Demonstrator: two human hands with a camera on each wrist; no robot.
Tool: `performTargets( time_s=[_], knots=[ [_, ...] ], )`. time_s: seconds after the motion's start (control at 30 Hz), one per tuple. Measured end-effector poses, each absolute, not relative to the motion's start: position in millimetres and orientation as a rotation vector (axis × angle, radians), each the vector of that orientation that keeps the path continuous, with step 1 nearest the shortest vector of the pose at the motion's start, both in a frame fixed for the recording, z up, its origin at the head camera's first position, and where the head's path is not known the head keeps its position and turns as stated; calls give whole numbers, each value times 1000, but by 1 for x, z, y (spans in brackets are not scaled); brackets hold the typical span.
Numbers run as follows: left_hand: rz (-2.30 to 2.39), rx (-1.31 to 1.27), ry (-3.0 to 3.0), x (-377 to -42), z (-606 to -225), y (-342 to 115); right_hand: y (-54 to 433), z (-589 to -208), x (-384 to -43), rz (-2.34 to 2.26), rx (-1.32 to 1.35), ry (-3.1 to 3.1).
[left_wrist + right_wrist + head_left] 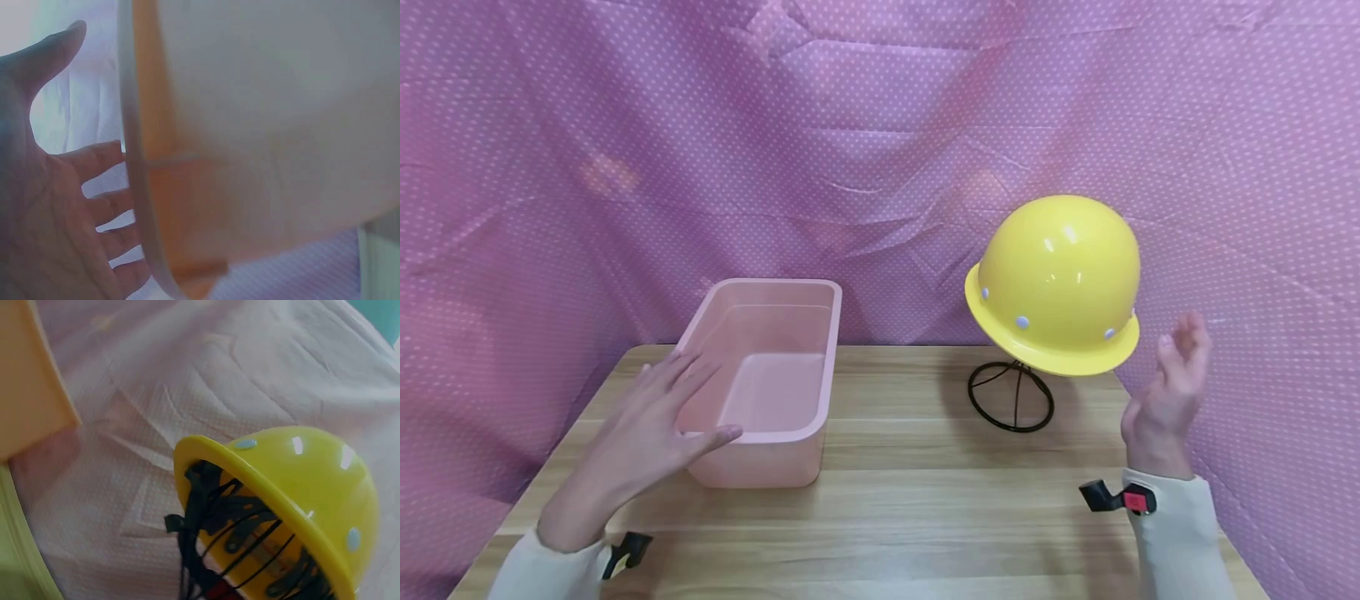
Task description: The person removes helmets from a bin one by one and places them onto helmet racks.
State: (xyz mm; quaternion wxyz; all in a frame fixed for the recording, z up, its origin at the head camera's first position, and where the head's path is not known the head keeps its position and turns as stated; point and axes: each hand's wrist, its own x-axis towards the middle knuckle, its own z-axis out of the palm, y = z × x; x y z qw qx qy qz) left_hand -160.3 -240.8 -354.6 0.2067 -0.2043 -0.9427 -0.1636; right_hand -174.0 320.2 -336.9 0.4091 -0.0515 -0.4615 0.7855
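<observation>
A yellow hard hat (1060, 283) sits tilted on a black wire stand (1016, 428) at the right of the table. Its dark inner straps (219, 512) show from below in the right wrist view. To the left stands a pink plastic bin (756, 462), its inside bare. My left hand (643, 425), fingers spread, hovers over the bin's near left rim and holds nothing. In the left wrist view that hand's fingers (106, 206) reach up to the bin's rim. Raised just right of the hat, my right hand (1168, 392) has loosely bent fingers and grips nothing.
The wooden table (910, 517) runs under everything, with its far edge against a purple dotted cloth (895, 167) that also hangs on both sides. Small black devices sit on both wrists, at the cuffs of light sleeves (1180, 533).
</observation>
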Motion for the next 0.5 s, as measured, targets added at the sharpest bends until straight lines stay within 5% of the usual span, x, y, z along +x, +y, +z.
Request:
performTargets(
  time_s=[0.5],
  knots=[
    [-337, -746, -2619, -170, -322, -197, 290, -300, -161, 1543, 302, -1729]
  ],
)
